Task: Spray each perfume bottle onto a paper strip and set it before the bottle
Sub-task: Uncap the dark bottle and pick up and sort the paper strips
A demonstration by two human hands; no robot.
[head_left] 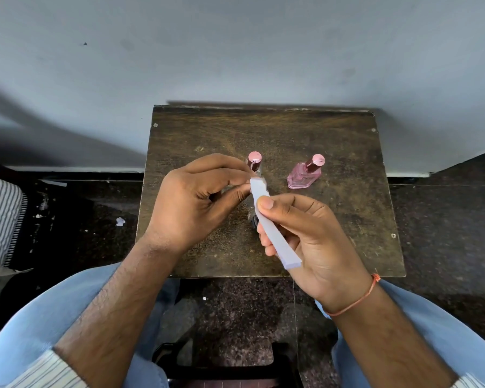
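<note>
Two perfume bottles with pink caps stand on a small dark wooden table [333, 225]. The left bottle [254, 161] is mostly hidden behind my left hand; the right one [305, 175] is pink glass and stands free. My right hand [305, 233] grips a stack of white paper strips [272, 231], thumb pressed on top. My left hand [202, 197] pinches the stack's far end between thumb and fingertips, just in front of the left bottle.
A grey wall rises right behind the table. Dark speckled floor surrounds it, with small white paper scraps [120, 221] at the left. A striped fabric [0, 219] lies at the far left edge. My knees in light blue trousers frame the table's near edge.
</note>
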